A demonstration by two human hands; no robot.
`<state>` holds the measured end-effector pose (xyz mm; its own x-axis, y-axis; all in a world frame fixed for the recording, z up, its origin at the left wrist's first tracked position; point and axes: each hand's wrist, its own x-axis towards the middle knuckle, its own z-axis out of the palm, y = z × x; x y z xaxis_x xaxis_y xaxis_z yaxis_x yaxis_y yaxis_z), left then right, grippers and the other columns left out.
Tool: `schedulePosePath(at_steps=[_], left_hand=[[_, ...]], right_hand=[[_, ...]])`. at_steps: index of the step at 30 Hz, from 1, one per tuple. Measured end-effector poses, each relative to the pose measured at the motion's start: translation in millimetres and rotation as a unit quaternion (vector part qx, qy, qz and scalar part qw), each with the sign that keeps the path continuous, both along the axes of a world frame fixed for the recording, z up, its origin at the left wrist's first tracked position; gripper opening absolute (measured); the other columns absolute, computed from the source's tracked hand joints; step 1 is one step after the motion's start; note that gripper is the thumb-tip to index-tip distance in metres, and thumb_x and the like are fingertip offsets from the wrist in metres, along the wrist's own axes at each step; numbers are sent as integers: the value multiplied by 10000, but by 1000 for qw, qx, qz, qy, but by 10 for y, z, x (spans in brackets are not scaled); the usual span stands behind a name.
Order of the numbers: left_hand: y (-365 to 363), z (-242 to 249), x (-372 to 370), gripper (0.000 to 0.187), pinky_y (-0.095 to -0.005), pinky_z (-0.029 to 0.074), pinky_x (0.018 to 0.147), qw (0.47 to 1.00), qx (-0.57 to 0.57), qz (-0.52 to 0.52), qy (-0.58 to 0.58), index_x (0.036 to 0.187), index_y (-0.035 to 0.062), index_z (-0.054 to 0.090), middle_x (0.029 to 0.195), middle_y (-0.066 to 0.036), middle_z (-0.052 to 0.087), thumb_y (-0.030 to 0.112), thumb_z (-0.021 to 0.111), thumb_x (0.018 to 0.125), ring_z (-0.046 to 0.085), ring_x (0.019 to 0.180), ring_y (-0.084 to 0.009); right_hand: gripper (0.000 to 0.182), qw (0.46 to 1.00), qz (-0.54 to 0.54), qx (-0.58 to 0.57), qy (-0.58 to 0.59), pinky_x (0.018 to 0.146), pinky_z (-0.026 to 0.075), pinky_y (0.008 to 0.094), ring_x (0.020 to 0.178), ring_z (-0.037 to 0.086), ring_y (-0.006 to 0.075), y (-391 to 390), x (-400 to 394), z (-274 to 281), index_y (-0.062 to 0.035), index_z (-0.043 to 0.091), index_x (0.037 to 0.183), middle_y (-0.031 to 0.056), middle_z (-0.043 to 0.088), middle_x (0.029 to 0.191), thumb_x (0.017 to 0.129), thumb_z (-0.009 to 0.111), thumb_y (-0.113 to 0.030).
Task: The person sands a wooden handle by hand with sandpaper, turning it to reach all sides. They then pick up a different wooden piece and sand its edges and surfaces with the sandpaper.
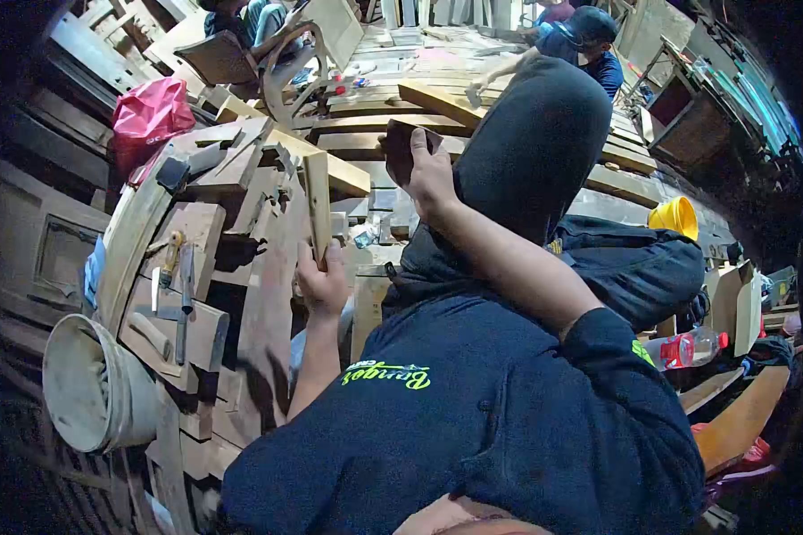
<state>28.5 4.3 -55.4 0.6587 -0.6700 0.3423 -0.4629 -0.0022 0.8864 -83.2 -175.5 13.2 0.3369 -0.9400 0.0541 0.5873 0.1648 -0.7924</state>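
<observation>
A cluttered woodworking shop, seen from above over the worker's dark blue shirt (473, 428) and raised knee (531, 143); offcuts and boards cover the workbench (241, 294) to the left and the floor beyond. The left hand (323, 283) is clenched around the lower end of a narrow wooden stick (318, 201), held upright above the bench. The right hand (428, 169) grasps a dark sanding block (403, 147), fingers wrapped over its top; the block sits just right of the stick, apart from it.

Risk, as judged: the stick is gripped at one end only, so pressure from the block could flex it, or twist it out of the fist. The left knuckles lie near the stroke path and could be scraped.

Counts: one stick in hand; one block; two hands of the worker. On the bench, a yellow-handled tool (171, 254) lies beside what appear to be two or three chisels; the exact number cannot be told. One white bucket (94, 388) stands at the bench's edge, one pink bag (149, 116) lies farther back, one yellow container (675, 217) and one plastic bottle (694, 348) are at the right. Another person in a blue shirt (589, 49) works in the background, and at least one more sits at upper left.
</observation>
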Motion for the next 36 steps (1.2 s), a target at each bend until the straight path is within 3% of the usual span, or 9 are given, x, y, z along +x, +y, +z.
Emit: schedulePosePath(at_steps=[2, 3, 7, 9, 13, 19, 23, 28, 36], left_hand=[[-81, -124, -53, 210, -257, 399, 509, 987, -160, -25, 15, 833, 21, 489, 649, -18, 516, 199, 571, 907, 484, 575, -81], [-67, -117, -100, 263, -367, 456, 569, 992, -123, -20, -25, 1041, -29, 501, 675, -158, 592, 154, 580, 870, 592, 606, -258], [-127, -80, -161, 189, -459, 438, 570, 971, 22, -97, -219, 977, -26, 491, 728, -245, 593, 80, 561, 837, 575, 729, -464], [-139, -54, -217, 149, -447, 438, 558, 989, -21, -76, -126, 929, -29, 480, 708, -240, 587, 62, 554, 838, 577, 695, -463], [-104, 29, -239, 163, -330, 421, 498, 994, -99, -37, -10, 939, -17, 492, 632, -136, 562, 123, 556, 884, 572, 538, -217], [-107, -44, -229, 275, -419, 468, 639, 979, 63, -98, -168, 1075, -26, 506, 831, -252, 598, 71, 540, 820, 605, 764, -417], [-105, 114, -280, 171, -335, 442, 520, 995, -93, -39, -6, 970, -33, 497, 624, -120, 544, 112, 532, 886, 549, 545, -206], [-170, -149, -210, 224, -418, 459, 608, 979, -16, -112, -168, 1042, -43, 519, 793, -234, 586, 59, 533, 842, 560, 676, -426], [-145, -100, -257, 218, -240, 400, 523, 978, -204, -17, 32, 1014, -15, 495, 705, -37, 532, 187, 515, 934, 483, 610, -56]], right_hand=[[309, 999, 6, -38, 5, 685, 535, 317, 834, 647, 201, 7, -9, 12, -43, 540, 1118, 116, 655, 966, 977, 446, -301], [326, 997, 11, -77, 7, 692, 536, 314, 832, 652, 198, -4, -5, 2, -24, 548, 1106, 115, 661, 953, 981, 437, -304], [353, 987, 5, -156, 35, 764, 523, 304, 861, 660, 206, 7, 25, 13, 1, 549, 1112, 124, 668, 951, 991, 405, -297], [357, 996, 25, -86, 23, 798, 518, 307, 881, 658, 217, 4, 30, 9, 16, 546, 1109, 134, 661, 986, 993, 399, -288], [349, 994, 24, -102, -10, 713, 520, 272, 788, 649, 161, -1, 62, 0, 25, 596, 1049, 98, 670, 900, 991, 421, -271], [341, 994, 5, -106, 19, 659, 518, 267, 728, 647, 154, 0, 42, -25, 6, 604, 1039, 83, 672, 882, 981, 446, -290], [357, 997, 19, -80, 2, 702, 514, 276, 783, 646, 176, -19, 44, -37, -3, 590, 1077, 103, 669, 933, 983, 429, -307], [364, 985, 9, -125, 115, 746, 515, 296, 881, 648, 194, -26, 19, -26, -8, 565, 1131, 116, 661, 1008, 992, 402, -303], [331, 997, 62, -54, -9, 692, 527, 327, 890, 646, 226, -121, 42, -146, -9, 551, 1128, 137, 659, 995, 982, 430, -280]])
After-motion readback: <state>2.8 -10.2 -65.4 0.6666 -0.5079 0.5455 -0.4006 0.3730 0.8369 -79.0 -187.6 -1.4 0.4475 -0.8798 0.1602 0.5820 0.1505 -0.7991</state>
